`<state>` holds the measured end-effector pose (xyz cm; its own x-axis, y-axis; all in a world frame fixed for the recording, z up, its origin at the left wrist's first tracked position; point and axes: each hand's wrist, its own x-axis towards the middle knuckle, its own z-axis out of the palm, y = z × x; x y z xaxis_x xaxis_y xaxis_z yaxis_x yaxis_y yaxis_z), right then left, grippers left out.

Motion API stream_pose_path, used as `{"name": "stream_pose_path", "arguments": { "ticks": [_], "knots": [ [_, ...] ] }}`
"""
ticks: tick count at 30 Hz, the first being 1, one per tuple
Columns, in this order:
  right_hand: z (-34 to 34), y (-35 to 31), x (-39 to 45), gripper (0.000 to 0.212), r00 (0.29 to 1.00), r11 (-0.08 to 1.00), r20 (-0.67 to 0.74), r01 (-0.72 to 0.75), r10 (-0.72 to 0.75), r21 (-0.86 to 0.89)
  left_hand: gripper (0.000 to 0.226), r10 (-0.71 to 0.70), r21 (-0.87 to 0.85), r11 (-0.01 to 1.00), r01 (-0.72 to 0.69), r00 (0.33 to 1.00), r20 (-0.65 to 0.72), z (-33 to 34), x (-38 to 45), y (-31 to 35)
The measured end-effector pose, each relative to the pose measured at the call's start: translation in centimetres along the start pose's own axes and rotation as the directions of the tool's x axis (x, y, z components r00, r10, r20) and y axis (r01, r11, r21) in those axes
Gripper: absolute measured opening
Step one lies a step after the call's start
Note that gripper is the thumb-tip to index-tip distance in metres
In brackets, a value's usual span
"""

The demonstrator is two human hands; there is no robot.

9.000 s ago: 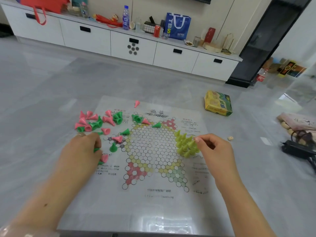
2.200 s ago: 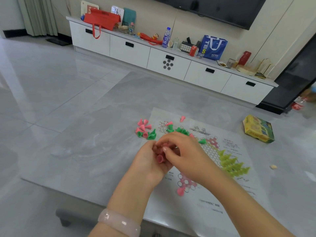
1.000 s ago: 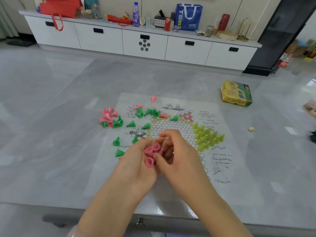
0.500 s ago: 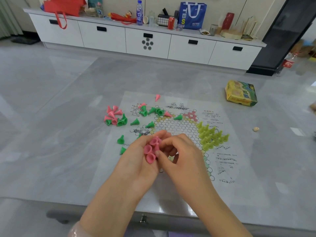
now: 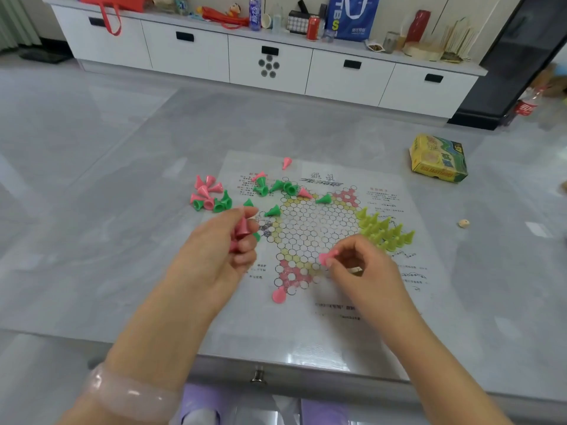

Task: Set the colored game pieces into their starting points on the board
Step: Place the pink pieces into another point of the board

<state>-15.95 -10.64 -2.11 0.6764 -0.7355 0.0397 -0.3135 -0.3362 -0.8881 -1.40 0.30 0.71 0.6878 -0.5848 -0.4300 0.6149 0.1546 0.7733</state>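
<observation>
Grey tabletop (image 5: 92, 240) under my view carries the paper game board (image 5: 310, 228). My right hand (image 5: 359, 271) pinches one pink piece (image 5: 325, 257) above the board's near pink corner, where another pink piece (image 5: 278, 295) stands. My left hand (image 5: 221, 250) clutches several pink pieces (image 5: 242, 230). Yellow-green pieces (image 5: 385, 230) fill the right point; loose green and pink pieces (image 5: 211, 196) lie beyond.

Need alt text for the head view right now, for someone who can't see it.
The right hand pinches a pink piece over the board, near its pink corner, while the left hand holds more pink pieces. Yellow pieces fill the right corner; green pieces lie scattered.
</observation>
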Motion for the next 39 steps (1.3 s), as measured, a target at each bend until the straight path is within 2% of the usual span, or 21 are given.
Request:
{"name": "stream_pose_path", "arguments": {
  "ticks": [1, 2, 4, 5, 7, 11, 15, 22, 28, 32, 34, 36, 39],
  "knots": [
    [0.2, 0.4, -0.1, 0.011, 0.999, 0.999, 0.038, 0.002, -0.001, -0.04, 0.019, 0.085, 0.166, 0.983, -0.084, 0.996, 0.0, -0.3, 0.0, 0.0],
    [0.3, 0.6, -0.2, 0.011, 0.997, 0.997, 0.077, 0.014, -0.008, -0.08, 0.021, 0.179, 0.35, 0.92, -0.175, 0.984, 0.02, -0.6, 0.0, -0.1],
    [0.4, 0.8, -0.3, 0.013, 0.99, 0.987, 0.137, 0.054, -0.034, -0.148, 0.022, 0.336, 0.643, 0.695, -0.323, 0.936, 0.107, -1.2, -0.1, -0.2],
    [0.5, 0.9, -0.3, 0.013, 0.987, 0.981, 0.152, 0.082, -0.055, -0.174, 0.019, 0.373, 0.718, 0.589, -0.37, 0.913, 0.164, -1.3, -0.3, -0.2],
    [0.7, 0.8, -0.2, 0.007, 0.979, 0.962, 0.176, 0.144, -0.105, -0.23, 0.013, 0.368, 0.774, 0.472, -0.422, 0.892, 0.262, -1.7, -0.5, -0.3],
    [1.5, 0.8, -0.1, 0.009, 0.945, 0.901, 0.269, 0.273, -0.187, -0.336, 0.012, 0.348, 0.776, 0.422, -0.469, 0.874, 0.339, -2.5, -0.3, -0.1],
    [1.7, 0.7, -0.1, 0.006, 0.932, 0.873, 0.298, 0.314, -0.207, -0.374, 0.011, 0.339, 0.785, 0.435, -0.441, 0.888, 0.311, -3.0, -0.2, 0.1],
    [1.8, 0.8, 0.0, 0.006, 0.928, 0.867, 0.305, 0.324, -0.214, -0.379, 0.005, 0.28, 0.751, 0.538, -0.383, 0.921, 0.27, -3.3, 0.1, 0.0],
    [1.8, 0.6, 0.0, 0.006, 0.927, 0.871, 0.309, 0.321, -0.21, -0.371, 0.007, 0.215, 0.815, 0.481, -0.323, 0.945, 0.247, -3.6, 0.3, -0.3],
    [1.8, 0.5, 0.0, 0.006, 0.927, 0.867, 0.312, 0.324, -0.21, -0.379, 0.01, 0.169, 0.828, 0.476, -0.295, 0.955, 0.243, -3.5, 0.4, -0.3],
    [1.8, 0.5, 0.0, 0.007, 0.923, 0.864, 0.328, 0.326, -0.203, -0.383, 0.011, 0.111, 0.805, 0.538, -0.252, 0.967, 0.229, -3.4, 0.3, -0.2],
    [1.5, 0.4, 0.0, 0.008, 0.922, 0.874, 0.336, 0.319, -0.195, -0.367, 0.014, 0.014, 0.708, 0.684, -0.173, 0.974, 0.224, -3.0, -0.1, 0.0],
    [1.2, -0.6, 0.0, 0.003, 0.948, 0.925, 0.233, 0.274, -0.214, -0.263, 0.018, -0.078, 0.572, 0.818, -0.065, 0.972, 0.222, -2.3, -0.2, 0.1]
  ]
}}
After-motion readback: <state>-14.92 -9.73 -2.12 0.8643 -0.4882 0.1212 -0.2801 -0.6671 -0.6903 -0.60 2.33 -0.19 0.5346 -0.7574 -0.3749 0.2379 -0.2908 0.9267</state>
